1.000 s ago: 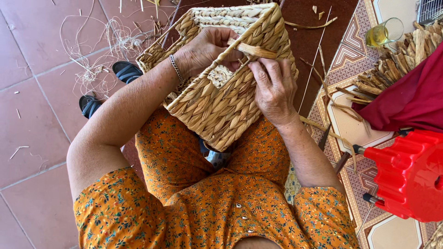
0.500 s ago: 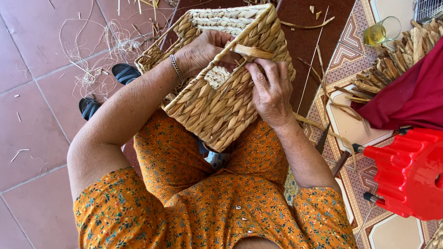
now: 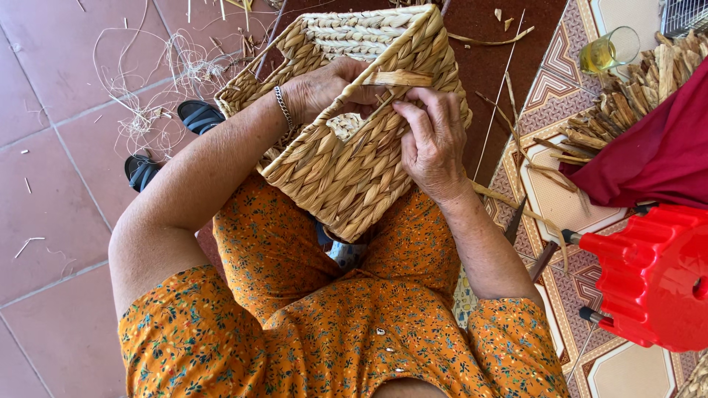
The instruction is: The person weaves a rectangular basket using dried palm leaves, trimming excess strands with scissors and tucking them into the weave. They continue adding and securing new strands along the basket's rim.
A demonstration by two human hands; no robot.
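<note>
A rectangular woven straw basket [image 3: 346, 169] rests tilted on my lap, its opening turned away from me. My left hand [image 3: 324, 87], with a metal bracelet on the wrist, reaches into the basket through a handle gap and grips the rim. My right hand [image 3: 431, 140] lies on the basket's outer wall, its fingertips pinching a flat straw strand [image 3: 398, 77] at the rim. An orange flowered dress covers my knees under the basket.
A red plastic stool [image 3: 656, 273] stands at the right. Behind it lie a dark red cloth [image 3: 656, 155], a pile of dried straw strips [image 3: 627, 96] and a glass of yellow liquid [image 3: 608, 50]. Loose fibres [image 3: 155, 88] litter the red tile floor. Black sandals [image 3: 195, 114] show at the left.
My right hand has slid up the basket's wall to the rim strand. The basket has tipped slightly; my left hand stays inside it.
</note>
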